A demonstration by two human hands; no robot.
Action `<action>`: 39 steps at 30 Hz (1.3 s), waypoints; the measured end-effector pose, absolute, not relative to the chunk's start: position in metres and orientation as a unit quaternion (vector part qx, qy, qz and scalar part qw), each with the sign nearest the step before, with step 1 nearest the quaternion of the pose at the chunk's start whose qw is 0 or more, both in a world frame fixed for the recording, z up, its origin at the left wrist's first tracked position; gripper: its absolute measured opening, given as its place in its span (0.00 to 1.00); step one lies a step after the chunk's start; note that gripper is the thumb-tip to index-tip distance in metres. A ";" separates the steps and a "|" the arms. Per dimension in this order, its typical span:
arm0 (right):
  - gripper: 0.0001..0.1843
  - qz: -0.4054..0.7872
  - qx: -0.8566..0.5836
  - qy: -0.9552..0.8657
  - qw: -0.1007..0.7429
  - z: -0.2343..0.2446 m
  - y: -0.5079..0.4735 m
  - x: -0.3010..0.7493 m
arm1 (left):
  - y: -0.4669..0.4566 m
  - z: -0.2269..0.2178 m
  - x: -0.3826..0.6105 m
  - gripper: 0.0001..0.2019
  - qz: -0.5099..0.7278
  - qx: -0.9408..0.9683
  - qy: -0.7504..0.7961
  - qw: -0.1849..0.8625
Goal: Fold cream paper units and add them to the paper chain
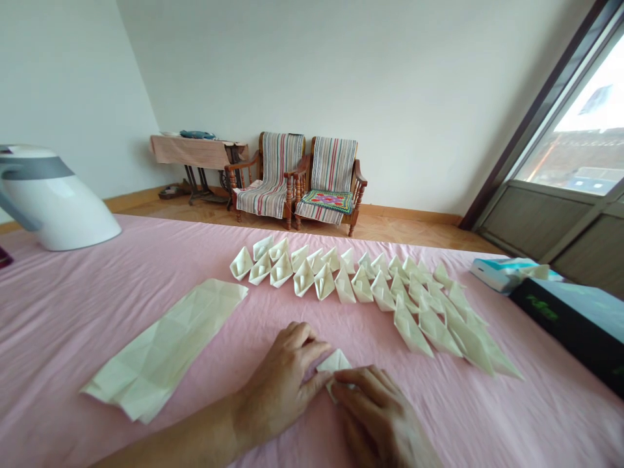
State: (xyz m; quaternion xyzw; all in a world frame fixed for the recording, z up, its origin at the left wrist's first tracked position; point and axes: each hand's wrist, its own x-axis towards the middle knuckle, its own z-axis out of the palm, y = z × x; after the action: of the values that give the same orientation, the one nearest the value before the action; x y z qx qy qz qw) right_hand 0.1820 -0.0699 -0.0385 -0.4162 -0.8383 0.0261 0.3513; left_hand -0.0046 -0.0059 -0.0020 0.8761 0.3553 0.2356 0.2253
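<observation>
A small folded piece of cream paper (335,361) lies on the pink cloth between my hands. My left hand (287,364) has its fingers bent and its thumb and fingertips on the paper's left edge. From the right, my right hand (377,406) pinches the near side of the same paper, covering part of it. Beyond them stand several folded paper boats (324,281) in rows, pale cream with pointed ends. To the left of my hands lies a stack of creased paper sheets (170,344), flat on the cloth.
A white and grey jug (73,201) stands at the far left of the pink tablecloth (205,435). At the right are a tissue box (507,272) and a black box (575,318). Past the table are two wooden chairs (325,175) and a cloth-covered stand (195,153).
</observation>
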 end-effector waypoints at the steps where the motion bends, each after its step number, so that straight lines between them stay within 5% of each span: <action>1: 0.17 0.038 -0.420 -0.833 0.358 -0.041 -0.070 0.183 | -0.005 -0.003 -0.004 0.08 0.239 0.874 0.357 0.230; 8: 0.16 0.082 -0.414 -0.829 0.366 -0.046 -0.071 0.183 | -0.002 -0.010 0.003 0.06 0.279 0.817 0.418 0.281; 14: 0.15 0.056 -0.423 -0.800 0.422 -0.034 -0.073 0.180 | -0.010 -0.008 0.007 0.06 0.328 0.744 0.386 0.437; 22: 0.13 0.011 -0.453 -0.731 0.510 -0.016 -0.071 0.184 | -0.013 -0.006 0.005 0.05 0.432 0.790 0.326 0.288; 39: 0.08 0.119 -0.440 -0.701 0.549 -0.010 -0.069 0.172 | -0.018 0.002 0.005 0.04 0.412 0.813 0.270 0.309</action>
State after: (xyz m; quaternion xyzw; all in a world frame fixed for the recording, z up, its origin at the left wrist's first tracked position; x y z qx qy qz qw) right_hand 0.1721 -0.0688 -0.0102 -0.4404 -0.7006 0.1194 0.5486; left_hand 0.0047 -0.0184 0.0017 0.8135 0.2699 0.4119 0.3094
